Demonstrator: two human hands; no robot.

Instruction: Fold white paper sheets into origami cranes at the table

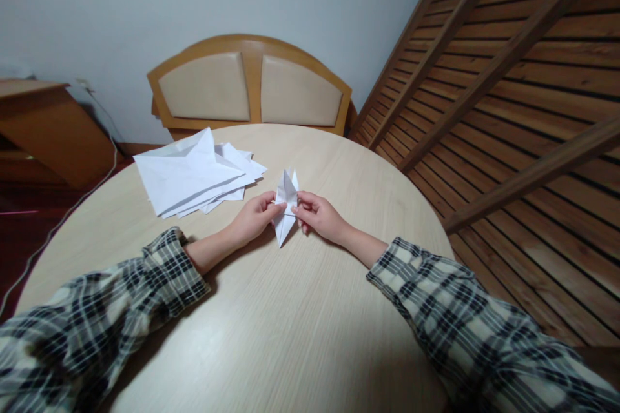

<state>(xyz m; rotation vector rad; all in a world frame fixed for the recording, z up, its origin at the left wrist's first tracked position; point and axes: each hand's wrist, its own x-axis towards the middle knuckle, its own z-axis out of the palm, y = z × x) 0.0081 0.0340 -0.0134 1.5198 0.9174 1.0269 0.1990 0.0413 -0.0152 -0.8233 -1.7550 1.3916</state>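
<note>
A small folded white paper shape (285, 203) with pointed tips stands just above the round pale wooden table (271, 329). My left hand (254, 217) pinches its left side and my right hand (320, 216) pinches its right side, fingers closed on the paper. Both forearms in plaid sleeves rest on the tabletop. A loose stack of white paper sheets (194, 174) lies to the left of my hands, farther back on the table.
A wooden chair with two beige padded back panels (249, 87) stands behind the table. A slatted wooden frame (508, 77) leans at the right. A wooden cabinet (43, 129) and a cable (58, 226) are at the left.
</note>
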